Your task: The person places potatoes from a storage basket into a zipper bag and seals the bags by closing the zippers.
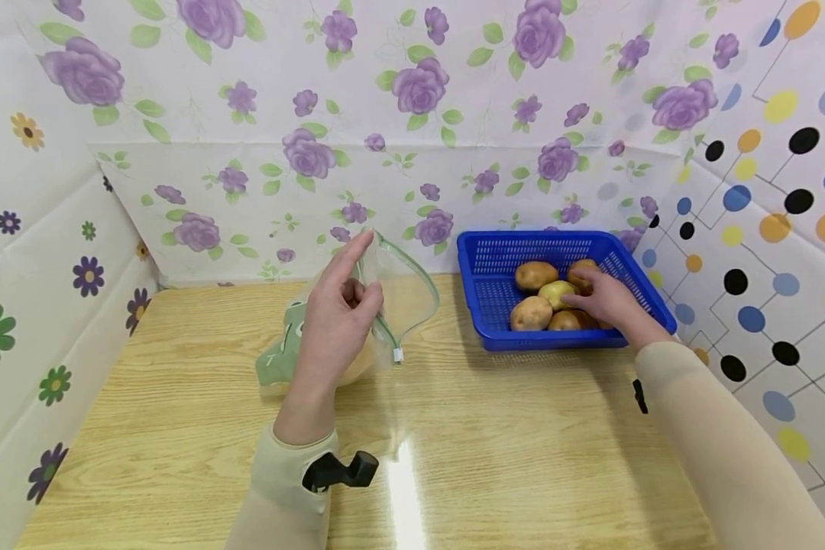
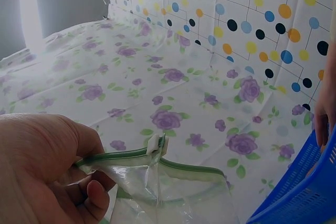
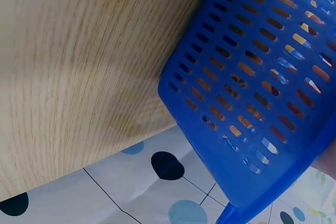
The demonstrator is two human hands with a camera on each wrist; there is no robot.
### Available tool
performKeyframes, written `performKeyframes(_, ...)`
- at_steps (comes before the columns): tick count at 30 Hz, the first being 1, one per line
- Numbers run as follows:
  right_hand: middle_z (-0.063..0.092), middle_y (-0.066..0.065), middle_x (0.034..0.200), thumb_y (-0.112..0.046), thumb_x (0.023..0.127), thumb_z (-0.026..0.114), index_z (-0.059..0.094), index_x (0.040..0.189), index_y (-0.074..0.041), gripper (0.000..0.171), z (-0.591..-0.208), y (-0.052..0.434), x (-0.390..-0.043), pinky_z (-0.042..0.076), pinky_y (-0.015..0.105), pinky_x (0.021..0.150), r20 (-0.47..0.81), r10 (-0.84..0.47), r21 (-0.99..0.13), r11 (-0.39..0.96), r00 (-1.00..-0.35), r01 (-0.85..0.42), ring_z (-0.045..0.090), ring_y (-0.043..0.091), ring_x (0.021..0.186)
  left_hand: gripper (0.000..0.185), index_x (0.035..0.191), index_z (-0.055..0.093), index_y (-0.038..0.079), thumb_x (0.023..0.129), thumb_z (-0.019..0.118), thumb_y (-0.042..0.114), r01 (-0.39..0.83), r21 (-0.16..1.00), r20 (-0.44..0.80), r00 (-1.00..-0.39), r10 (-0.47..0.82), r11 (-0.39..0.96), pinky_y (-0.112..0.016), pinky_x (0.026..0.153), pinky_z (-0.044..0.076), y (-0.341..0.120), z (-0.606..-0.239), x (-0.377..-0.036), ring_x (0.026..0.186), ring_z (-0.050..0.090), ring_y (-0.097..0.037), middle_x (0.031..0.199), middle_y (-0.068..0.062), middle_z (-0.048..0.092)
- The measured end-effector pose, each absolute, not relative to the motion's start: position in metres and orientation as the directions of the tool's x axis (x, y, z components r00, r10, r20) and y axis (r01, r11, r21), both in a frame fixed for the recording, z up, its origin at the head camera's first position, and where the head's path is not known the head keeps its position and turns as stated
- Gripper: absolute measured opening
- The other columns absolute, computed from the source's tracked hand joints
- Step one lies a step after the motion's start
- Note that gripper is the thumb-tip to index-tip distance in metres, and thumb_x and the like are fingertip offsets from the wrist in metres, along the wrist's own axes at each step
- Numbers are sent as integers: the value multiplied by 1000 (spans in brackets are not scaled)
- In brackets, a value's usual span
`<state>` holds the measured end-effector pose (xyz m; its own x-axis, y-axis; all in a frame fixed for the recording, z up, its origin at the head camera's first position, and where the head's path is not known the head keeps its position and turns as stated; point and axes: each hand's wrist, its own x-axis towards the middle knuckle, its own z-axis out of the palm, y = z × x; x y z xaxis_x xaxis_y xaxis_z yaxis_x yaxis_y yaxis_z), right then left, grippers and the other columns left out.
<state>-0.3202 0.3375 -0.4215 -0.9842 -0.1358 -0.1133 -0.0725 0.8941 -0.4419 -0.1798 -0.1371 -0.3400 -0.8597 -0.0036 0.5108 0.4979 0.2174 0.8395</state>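
Sleeves first, low in my head view, then my left hand [image 1: 337, 321] on the table [image 1: 179, 428], left of the blue basket [image 1: 484, 267]. Its fingers [image 2: 97, 198] are curled round the green-zipped rim of a clear zip bag [image 1: 399, 298], pinching it so the mouth gapes. My right hand [image 1: 608, 302] is inside the basket, fingers bent loosely over the potatoes [image 1: 532, 313], touching the pale one; I cannot tell from these views whether it has closed round it.

Bag: thin soft film, light, floppy, likely slippery. It won't stand alone, so I'd hold it at the stiffer zipper strip, near the white slider [image 1: 398, 354]. Something pale-brown seems to sit at its bottom behind my hand; hard to make out.

Bag's long axis runs from its base, on the table further left of the basket, up and rightward toward the basket; the mouth faces the basket and slightly up.

Potatoes: firm, fairly heavy for their size, rounded, dry skin, not fragile. Best wrapped across the middle with the whole hand. They lie at mixed angles in the basket's near half, about five showing, long axes mostly across the basket.

Basket wall, seen from my right wrist view, is stiff slotted plastic [image 3: 252, 93].
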Motion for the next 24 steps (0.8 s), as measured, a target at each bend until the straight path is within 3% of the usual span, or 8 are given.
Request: performKeyframes(24, 41, 39, 162, -38, 108, 72, 40, 166, 6, 79, -428, 332, -328, 29, 74, 122, -165, -165, -424, 902, -972, -81, 36, 63, 149, 71, 165, 56, 22, 100, 58, -7, 510, 835, 521, -854, 2, 206, -22, 58, 40, -138, -340, -180, 64, 46, -18, 166, 8, 50)
